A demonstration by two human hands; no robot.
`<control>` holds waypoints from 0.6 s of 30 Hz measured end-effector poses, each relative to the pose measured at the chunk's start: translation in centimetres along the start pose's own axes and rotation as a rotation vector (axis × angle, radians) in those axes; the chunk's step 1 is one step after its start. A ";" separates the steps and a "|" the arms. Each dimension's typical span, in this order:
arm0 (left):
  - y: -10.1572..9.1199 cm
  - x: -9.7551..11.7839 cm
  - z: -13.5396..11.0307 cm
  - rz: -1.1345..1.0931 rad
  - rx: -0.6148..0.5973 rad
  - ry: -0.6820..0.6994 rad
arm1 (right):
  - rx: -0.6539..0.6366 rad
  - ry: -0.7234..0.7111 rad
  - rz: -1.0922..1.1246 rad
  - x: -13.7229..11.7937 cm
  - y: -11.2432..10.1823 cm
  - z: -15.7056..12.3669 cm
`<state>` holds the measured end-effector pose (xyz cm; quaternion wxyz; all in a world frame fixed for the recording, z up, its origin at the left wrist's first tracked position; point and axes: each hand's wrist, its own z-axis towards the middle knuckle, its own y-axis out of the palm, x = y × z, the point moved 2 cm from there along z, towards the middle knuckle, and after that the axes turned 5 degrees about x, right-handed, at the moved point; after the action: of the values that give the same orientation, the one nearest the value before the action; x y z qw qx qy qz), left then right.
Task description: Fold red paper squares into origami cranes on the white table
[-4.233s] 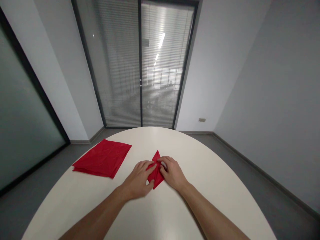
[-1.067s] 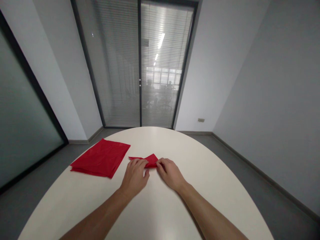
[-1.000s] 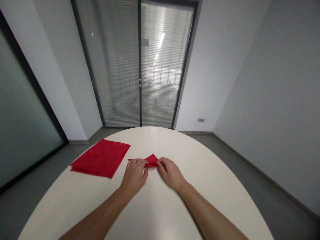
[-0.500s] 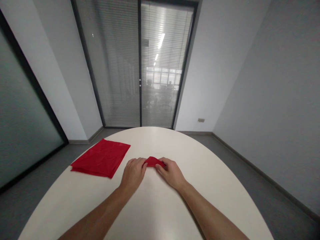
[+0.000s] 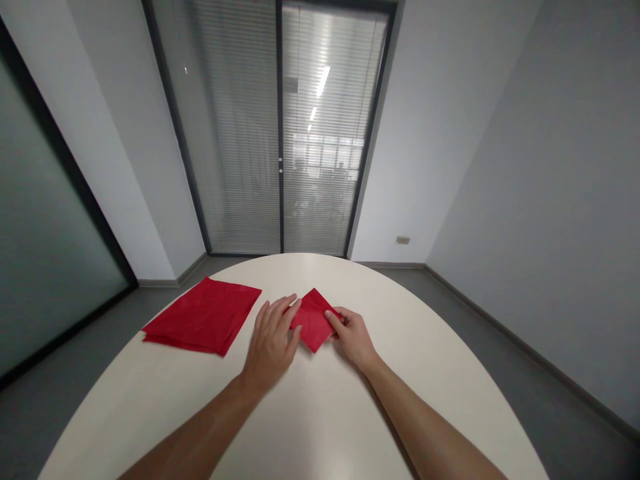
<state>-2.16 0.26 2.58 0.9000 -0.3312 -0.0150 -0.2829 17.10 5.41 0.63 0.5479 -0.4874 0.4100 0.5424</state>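
Note:
A small red paper square (image 5: 314, 320) with a crease across it is turned corner-up between my hands, a little above the table. My right hand (image 5: 353, 335) pinches its right corner, thumb on top and fingers underneath. At the paper's left corner, my left hand (image 5: 273, 337) has its fingers spread; they overlap that edge, and whether they touch it is hard to tell. Left of my left hand lies a stack of larger red sheets (image 5: 205, 315), their edges slightly uneven.
The round white table (image 5: 310, 427) carries the paper and the stack, which reaches its left rim. Beyond its far edge stand a glass partition with blinds (image 5: 245, 133) and a grey wall (image 5: 430, 133). A frosted glass panel (image 5: 45, 233) is at the left.
The red paper, a narrow folded strip before, now shows as an open diamond. My left fingers have lifted and spread from its edge. My right hand has shifted slightly right and still holds it.

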 end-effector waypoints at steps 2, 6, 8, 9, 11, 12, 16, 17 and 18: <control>0.4 0.0 -0.3 -0.056 -0.081 0.008 | 0.023 -0.050 -0.113 -0.2 -0.1 -0.1; 1.7 -0.4 -1.1 -0.171 -0.274 -0.042 | 0.038 -0.165 -0.419 -0.9 0.1 -0.8; 2.0 -0.5 -1.3 -0.196 -0.328 -0.065 | 0.014 -0.176 -0.520 -1.1 0.2 -1.0; 2.1 -0.6 -1.4 -0.202 -0.342 -0.070 | 0.007 -0.182 -0.563 -1.2 0.2 -1.0; 2.2 -0.6 -1.4 -0.201 -0.356 -0.073 | 0.010 -0.198 -0.630 -1.2 0.2 -1.1; 2.2 -0.5 -1.3 -0.199 -0.361 -0.072 | 0.016 -0.202 -0.651 -1.1 0.2 -1.0; 2.2 -0.5 -1.3 -0.179 -0.369 -0.073 | 0.062 -0.167 -0.719 -0.7 0.2 -1.0; 2.2 -0.5 -1.3 -0.174 -0.367 -0.070 | 0.079 -0.154 -0.747 -0.7 0.2 -1.0; 2.3 -0.5 -1.3 -0.169 -0.367 -0.067 | 0.098 -0.146 -0.778 -0.7 0.1 -1.0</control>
<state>-1.66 1.13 0.10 0.7965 -0.4966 -0.0208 -0.3442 17.01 4.31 1.08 0.7628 -0.5398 0.1799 0.3074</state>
